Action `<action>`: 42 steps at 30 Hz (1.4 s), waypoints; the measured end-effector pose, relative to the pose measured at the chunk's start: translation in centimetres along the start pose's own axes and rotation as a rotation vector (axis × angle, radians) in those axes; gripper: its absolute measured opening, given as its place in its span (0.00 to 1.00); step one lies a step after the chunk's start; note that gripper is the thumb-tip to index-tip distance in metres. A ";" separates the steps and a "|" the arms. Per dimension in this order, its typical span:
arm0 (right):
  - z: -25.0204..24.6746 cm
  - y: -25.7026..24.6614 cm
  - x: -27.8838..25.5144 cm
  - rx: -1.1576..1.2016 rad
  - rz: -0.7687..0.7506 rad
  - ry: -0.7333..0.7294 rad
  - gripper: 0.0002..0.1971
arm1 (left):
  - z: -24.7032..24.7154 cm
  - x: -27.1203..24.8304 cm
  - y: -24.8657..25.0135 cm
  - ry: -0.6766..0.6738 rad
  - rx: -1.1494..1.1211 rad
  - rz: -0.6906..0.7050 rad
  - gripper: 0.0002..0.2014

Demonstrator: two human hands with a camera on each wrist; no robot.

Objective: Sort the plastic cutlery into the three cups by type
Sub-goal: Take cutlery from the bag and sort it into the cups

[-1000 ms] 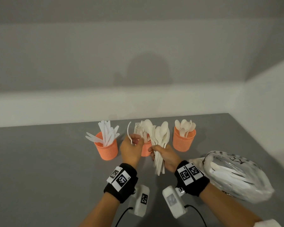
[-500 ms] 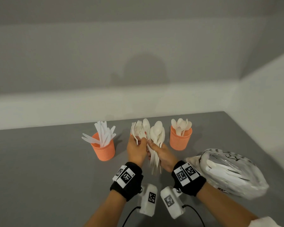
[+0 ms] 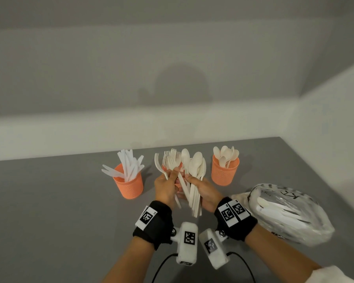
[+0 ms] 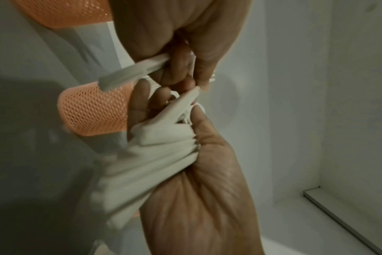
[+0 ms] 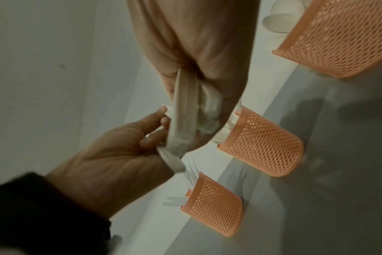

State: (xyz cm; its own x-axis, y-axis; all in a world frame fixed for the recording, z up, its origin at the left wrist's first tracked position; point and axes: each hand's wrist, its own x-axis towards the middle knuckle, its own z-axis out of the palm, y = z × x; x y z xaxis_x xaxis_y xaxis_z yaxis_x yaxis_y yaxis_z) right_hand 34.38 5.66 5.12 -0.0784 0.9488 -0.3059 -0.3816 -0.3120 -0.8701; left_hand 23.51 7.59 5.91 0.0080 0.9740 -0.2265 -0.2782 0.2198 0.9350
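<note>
Three orange mesh cups stand in a row: the left cup (image 3: 129, 185) holds knives, the middle cup (image 3: 177, 183) holds forks and is mostly hidden behind my hands, and the right cup (image 3: 224, 173) holds spoons. My right hand (image 3: 189, 178) grips a bundle of mixed white cutlery (image 3: 194, 193) upright in front of the middle cup. My left hand (image 3: 175, 173) holds one fork (image 3: 157, 164) against its palm. Its thumb and fingertip (image 4: 192, 84) pinch a handle (image 4: 185, 100) sticking out of the bundle.
A clear plastic bag (image 3: 284, 211) with more white cutlery lies on the grey table (image 3: 49, 211) to the right of my right wrist. White walls close the table's back and right sides. Cables trail from the wrist cameras near the front edge.
My left hand, still holding its fork, has moved right to the bundle and now pinches a piece in it. The right hand has kept its grip.
</note>
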 end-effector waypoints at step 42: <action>0.6 -1.1 -2.2 -0.274 0.139 -0.337 0.07 | -1.1 0.7 2.8 -0.429 0.296 -0.054 0.13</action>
State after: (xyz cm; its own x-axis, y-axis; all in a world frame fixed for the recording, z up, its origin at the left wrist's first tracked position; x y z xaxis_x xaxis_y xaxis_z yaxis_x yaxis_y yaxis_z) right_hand 34.40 3.99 7.00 -0.4242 0.8458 -0.3234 -0.0923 -0.3957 -0.9137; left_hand 21.71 8.81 8.09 0.4246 0.8824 -0.2028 0.0164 0.2165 0.9761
